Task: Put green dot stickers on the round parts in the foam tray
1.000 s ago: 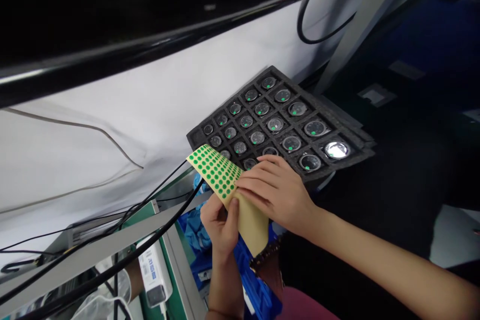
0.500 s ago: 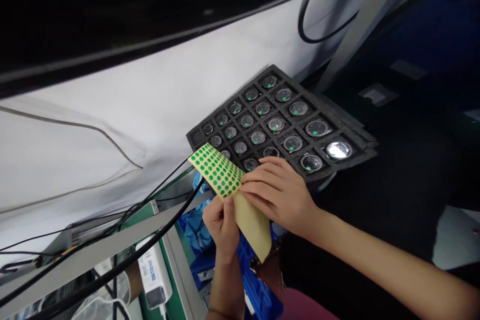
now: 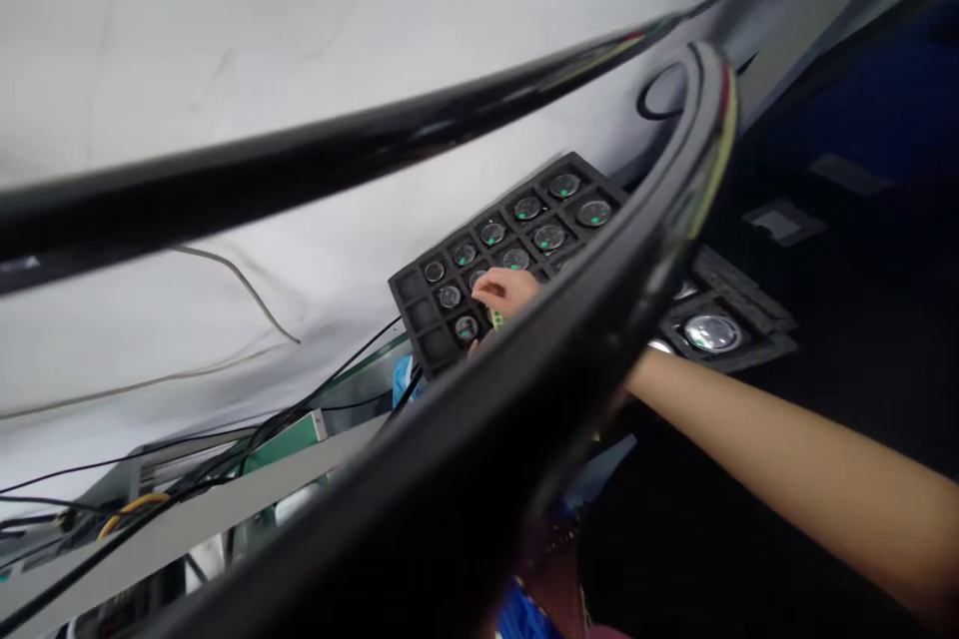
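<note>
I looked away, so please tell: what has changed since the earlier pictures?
The right hand has moved up and left in the picture, over the black tray; its grip is unclear. The sheet of green dots has shifted right, mostly hidden by a curved black band now crossing the view. Round dials still sit in the tray.

Hands [image 3: 507, 292] bare; right forearm [image 3: 779, 474] bare, slim.

The foam tray [image 3: 411, 285] is dark grey, its watch faces [image 3: 550, 237] blackish, many green-dotted — the sticker sheet [image 3: 496, 319] is pale yellow with green dots, the wall [image 3: 337, 20] whitish
</note>
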Demonstrator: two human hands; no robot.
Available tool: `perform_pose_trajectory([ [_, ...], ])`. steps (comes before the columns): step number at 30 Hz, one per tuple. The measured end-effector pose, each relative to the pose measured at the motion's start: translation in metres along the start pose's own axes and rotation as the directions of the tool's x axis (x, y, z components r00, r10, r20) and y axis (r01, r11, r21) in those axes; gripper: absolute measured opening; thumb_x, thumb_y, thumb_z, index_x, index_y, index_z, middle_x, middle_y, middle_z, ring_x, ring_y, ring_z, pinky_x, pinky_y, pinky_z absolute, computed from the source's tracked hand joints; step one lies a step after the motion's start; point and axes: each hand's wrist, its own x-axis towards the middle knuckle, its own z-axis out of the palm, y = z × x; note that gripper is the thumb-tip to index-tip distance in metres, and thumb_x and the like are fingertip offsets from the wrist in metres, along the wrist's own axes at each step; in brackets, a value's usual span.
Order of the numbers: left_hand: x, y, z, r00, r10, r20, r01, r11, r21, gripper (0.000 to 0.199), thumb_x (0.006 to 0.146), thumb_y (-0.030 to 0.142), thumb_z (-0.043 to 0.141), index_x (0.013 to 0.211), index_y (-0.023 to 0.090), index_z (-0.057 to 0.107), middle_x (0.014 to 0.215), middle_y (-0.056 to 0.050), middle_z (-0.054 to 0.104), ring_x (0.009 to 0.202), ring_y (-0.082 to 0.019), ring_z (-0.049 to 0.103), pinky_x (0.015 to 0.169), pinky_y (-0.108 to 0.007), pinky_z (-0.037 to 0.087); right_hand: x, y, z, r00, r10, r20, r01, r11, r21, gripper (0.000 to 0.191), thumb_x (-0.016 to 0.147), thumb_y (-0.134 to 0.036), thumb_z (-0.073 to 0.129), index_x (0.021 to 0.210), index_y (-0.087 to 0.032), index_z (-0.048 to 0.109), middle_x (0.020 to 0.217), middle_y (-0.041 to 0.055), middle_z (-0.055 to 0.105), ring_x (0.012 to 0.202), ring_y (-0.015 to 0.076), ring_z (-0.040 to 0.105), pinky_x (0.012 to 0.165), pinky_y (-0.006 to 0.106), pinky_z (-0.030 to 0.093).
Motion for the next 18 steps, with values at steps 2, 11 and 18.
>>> perform_pose_trajectory([
  [2, 0.001, -0.006, 0.002, 0.998, 0.055, 0.021, -0.056, 0.997, 0.044, 0.027, 0.089, 0.038, 0.052, 0.082, 0.021, 0.071, 0.106, -0.014, 0.067, 0.119, -0.031, 0.054, 0.106, -0.054, 0.033, 0.018, 0.008, 0.02, 0.997, 0.026, 0.071, -0.023, 0.999, -0.038, 0.013, 0.081, -0.007, 0.066, 0.071, -0.016, 0.065, 0.064, -0.0013, 0.063, 0.059, 0.0121, 0.058, 0.055, 0.022, 0.044],
  [11, 0.007, -0.016, 0.012, 0.982, 0.188, -0.004, -0.184, 0.966, 0.179, 0.027, 0.09, 0.026, 0.044, 0.091, 0.018, 0.069, 0.106, -0.013, 0.068, 0.116, -0.03, 0.055, 0.101, -0.057, 0.038, 0.031, -0.014, 0.045, 0.989, 0.08, 0.123, -0.046, 0.965, -0.258, 0.024, 0.096, -0.028, 0.057, 0.078, -0.013, 0.063, 0.071, -0.0016, 0.061, 0.068, 0.0124, 0.062, 0.068, 0.028, 0.055],
  [18, 0.006, -0.018, 0.011, 0.984, 0.177, -0.012, -0.173, 0.971, 0.164, 0.026, 0.089, 0.026, 0.044, 0.087, 0.018, 0.068, 0.102, -0.011, 0.068, 0.11, -0.029, 0.057, 0.101, -0.054, 0.038, 0.032, -0.01, 0.061, 0.991, 0.122, 0.053, -0.097, 0.935, -0.342, 0.026, 0.095, -0.031, 0.06, 0.076, -0.012, 0.061, 0.073, -0.0007, 0.062, 0.069, 0.0126, 0.062, 0.068, 0.028, 0.055],
])
